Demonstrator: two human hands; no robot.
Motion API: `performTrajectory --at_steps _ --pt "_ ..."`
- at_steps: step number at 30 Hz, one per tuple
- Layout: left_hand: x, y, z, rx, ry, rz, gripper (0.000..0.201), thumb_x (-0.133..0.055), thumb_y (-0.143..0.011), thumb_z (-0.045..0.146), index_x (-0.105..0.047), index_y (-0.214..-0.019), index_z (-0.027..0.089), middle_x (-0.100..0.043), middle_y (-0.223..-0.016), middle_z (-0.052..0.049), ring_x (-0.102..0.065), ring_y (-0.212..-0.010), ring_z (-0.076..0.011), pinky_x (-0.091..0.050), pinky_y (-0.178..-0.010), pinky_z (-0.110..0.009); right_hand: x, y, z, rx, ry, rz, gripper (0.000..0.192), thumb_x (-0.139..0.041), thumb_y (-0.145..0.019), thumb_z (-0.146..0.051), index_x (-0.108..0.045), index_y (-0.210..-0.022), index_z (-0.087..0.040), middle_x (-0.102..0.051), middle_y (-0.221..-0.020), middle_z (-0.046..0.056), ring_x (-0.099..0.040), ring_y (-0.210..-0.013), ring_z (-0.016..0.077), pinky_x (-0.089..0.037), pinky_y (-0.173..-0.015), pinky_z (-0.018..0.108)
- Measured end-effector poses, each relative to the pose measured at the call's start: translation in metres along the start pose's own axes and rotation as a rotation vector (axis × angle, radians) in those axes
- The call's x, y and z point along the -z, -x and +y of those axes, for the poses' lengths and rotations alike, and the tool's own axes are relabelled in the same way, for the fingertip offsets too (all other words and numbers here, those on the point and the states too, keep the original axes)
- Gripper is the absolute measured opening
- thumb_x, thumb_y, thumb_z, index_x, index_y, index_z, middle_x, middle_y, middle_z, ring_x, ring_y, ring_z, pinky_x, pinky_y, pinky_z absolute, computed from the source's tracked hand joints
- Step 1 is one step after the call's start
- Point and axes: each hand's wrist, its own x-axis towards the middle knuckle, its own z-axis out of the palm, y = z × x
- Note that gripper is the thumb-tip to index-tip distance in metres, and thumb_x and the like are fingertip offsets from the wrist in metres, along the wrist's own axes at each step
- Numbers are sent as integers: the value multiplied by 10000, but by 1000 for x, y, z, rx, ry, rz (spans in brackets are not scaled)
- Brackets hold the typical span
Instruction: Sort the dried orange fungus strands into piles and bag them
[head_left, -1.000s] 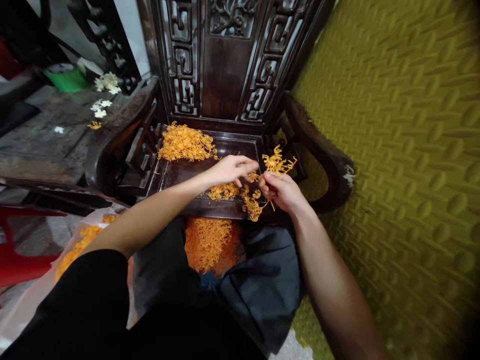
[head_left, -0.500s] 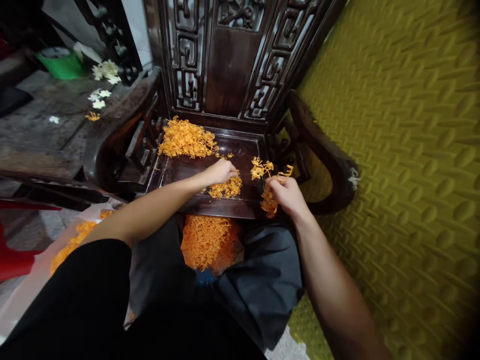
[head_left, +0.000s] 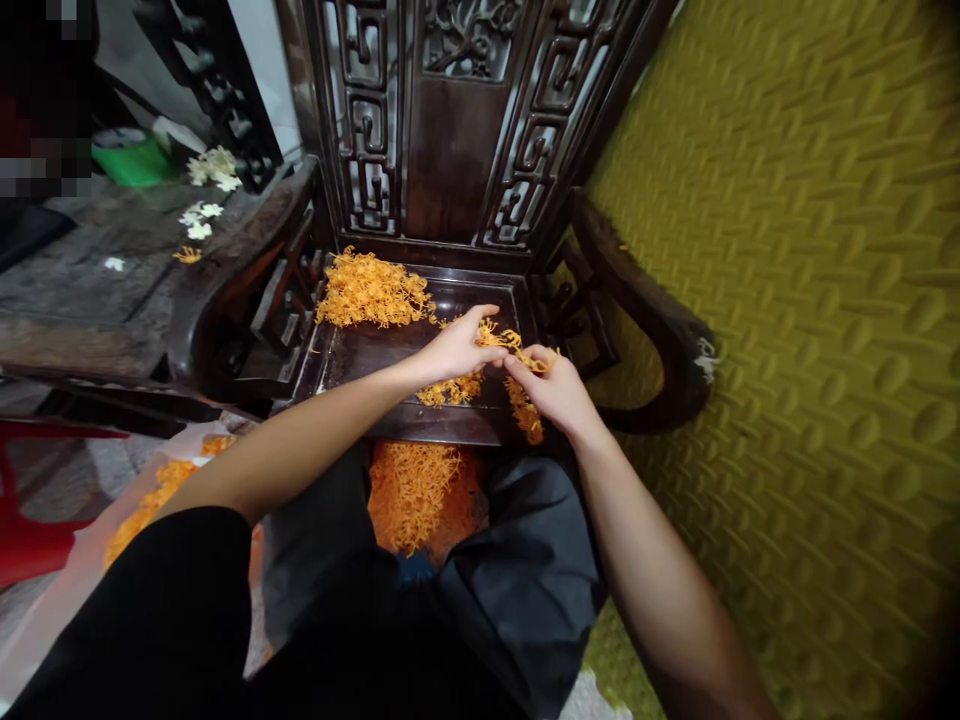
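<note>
My right hand (head_left: 561,390) pinches a strand of small, curly orange flower pieces (head_left: 525,412), part of which hangs below the fingers over the seat's right side. My left hand (head_left: 459,348) meets it at the fingertips, thumb and fingers closed around the strand's near end with orange pieces between them; the exact grip is partly hidden. Under my left wrist lies a small heap of orange flower pieces (head_left: 450,390). Farther back on the dark wooden seat (head_left: 367,360) sits a larger orange pile (head_left: 371,290).
Between my knees is a bag of orange pieces (head_left: 416,490). Another pale bag (head_left: 90,580) with orange pieces lies at left. The side table (head_left: 90,300) bears green tape (head_left: 133,165) and white flowers (head_left: 199,220). A chair armrest (head_left: 675,400) and yellow textured mat (head_left: 810,350) stand right.
My left hand has risen from the small heap and moved right to meet my right hand. My right hand has shifted slightly left, still holding the strand.
</note>
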Motion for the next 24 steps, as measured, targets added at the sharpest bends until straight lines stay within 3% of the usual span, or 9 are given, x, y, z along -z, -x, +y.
performTrajectory --at_steps 2,4,7,9,12,17,20,22,24 --pt "3 -2 1 -19 -25 -8 637 -687 -928 159 -397 -1495 127 -659 -660 29 -475 -462 -66 -334 -474 -205 0 -1 0 48 -65 67 345 -731 -847 -511 -709 -966 -187 -708 -899 37 -593 -769 166 -445 -704 289" --pt "7 -1 3 -27 -23 -45 416 -705 -922 196 -550 -1300 121 -665 -649 22 -456 -460 -53 -309 -471 -197 1 0 -3 69 -191 88 371 -768 -829 -499 -735 -1048 -201 -721 -949 43 -611 -777 164 -462 -699 287" --pt "12 3 9 -23 73 -128 168 -740 -904 261 -654 -955 126 -654 -629 6 -423 -448 -32 -262 -456 -194 4 4 -14 -21 -478 57 374 -806 -793 -523 -752 -967 -197 -560 -629 -31 -435 -519 100 -333 -496 248" --pt "14 6 13 -20 192 -148 157 -734 -909 265 -662 -875 131 -630 -626 13 -393 -430 -20 -223 -440 -198 5 8 -23 -92 -693 0 384 -849 -751 -519 -733 -921 -195 -353 -513 -94 -249 -437 59 -196 -432 226" --pt "12 9 18 -29 271 -137 169 -699 -929 238 -651 -806 133 -630 -654 8 -387 -420 -12 -206 -424 -204 1 9 -36 -136 -911 -29 391 -896 -708 -478 -693 -882 -193 -244 -501 -129 -156 -426 36 -131 -413 204" --pt "-8 14 26 90 216 -148 321 -579 -985 233 -557 -673 161 -518 -510 36 -353 -384 -33 -201 -424 -212 -6 -11 -34 -276 -1010 255 350 -887 -699 -392 -616 -793 -191 -244 -442 -141 -141 -390 34 -123 -362 191" --pt "-13 16 23 116 97 -197 365 -570 -961 260 -498 -613 179 -498 -493 24 -360 -390 -58 -224 -431 -232 2 -25 -17 -350 -957 434 298 -824 -751 -367 -577 -780 -204 -227 -423 -143 -149 -368 39 -128 -343 188" --pt "-6 13 13 74 -157 -184 355 -533 -977 322 -550 -653 179 -578 -567 -10 -451 -450 -88 -324 -474 -243 10 -28 -4 -368 -890 417 285 -815 -752 -360 -579 -784 -202 -230 -422 -145 -151 -360 37 -124 -337 187" --pt "7 5 -2 42 -547 -113 341 -485 -999 360 -654 -775 167 -690 -730 -65 -594 -599 -139 -451 -595 -273 17 -26 6 -369 -846 323 286 -831 -730 -354 -612 -806 -187 -249 -428 -144 -155 -360 32 -124 -336 184"
